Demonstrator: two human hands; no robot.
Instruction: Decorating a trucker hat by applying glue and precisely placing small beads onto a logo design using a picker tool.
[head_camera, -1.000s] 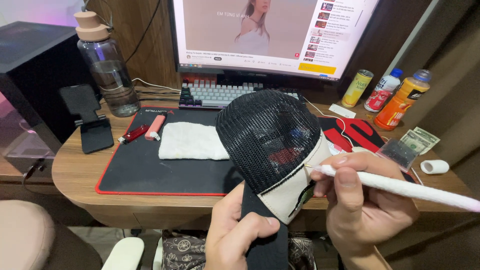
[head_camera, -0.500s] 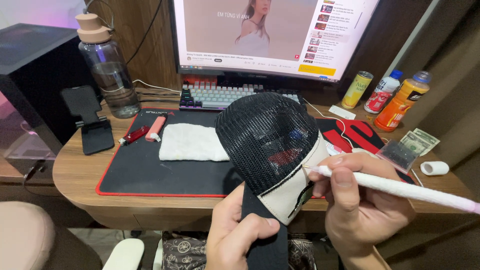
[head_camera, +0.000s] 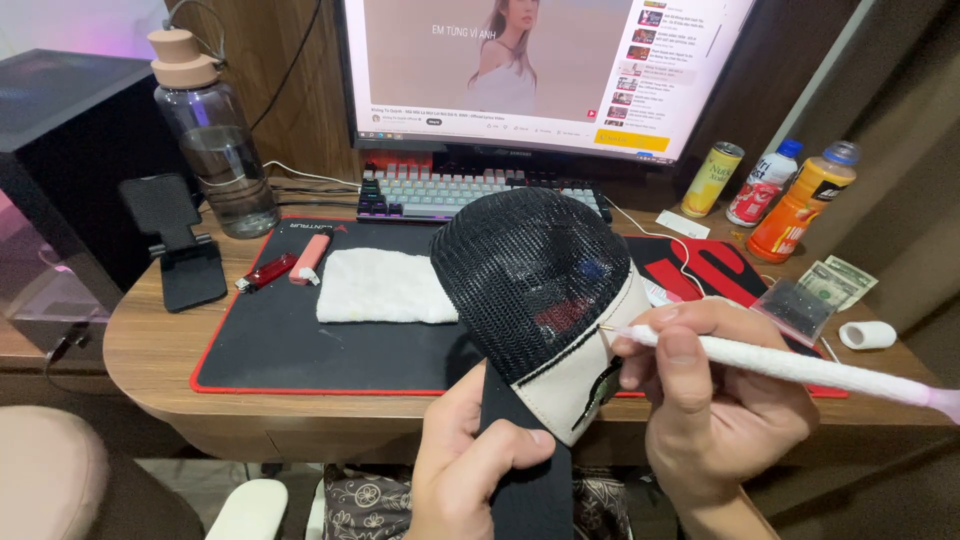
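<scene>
My left hand (head_camera: 470, 462) grips the black brim of a cap (head_camera: 535, 280) with a black mesh crown and a cream front panel, held up over the desk's front edge. My right hand (head_camera: 715, 395) holds a long white wrapped tool (head_camera: 800, 368) like a pen. Its fine metal tip touches the seam where the mesh meets the cream panel. The cap hides part of the black desk mat (head_camera: 290, 335) behind it.
A folded white cloth (head_camera: 385, 286), a red lighter (head_camera: 263, 273) and a pink lighter (head_camera: 309, 258) lie on the mat. Behind are a keyboard (head_camera: 440, 190), a monitor (head_camera: 545, 70), a water bottle (head_camera: 212, 140) and a phone stand (head_camera: 180, 245). Drinks (head_camera: 800, 200), banknotes (head_camera: 835, 282) and a white cap-like piece (head_camera: 868, 335) sit right.
The view has shifted slightly. My right hand and the tool's tip stay at the cap's seam, and my left hand keeps its grip on the brim.
</scene>
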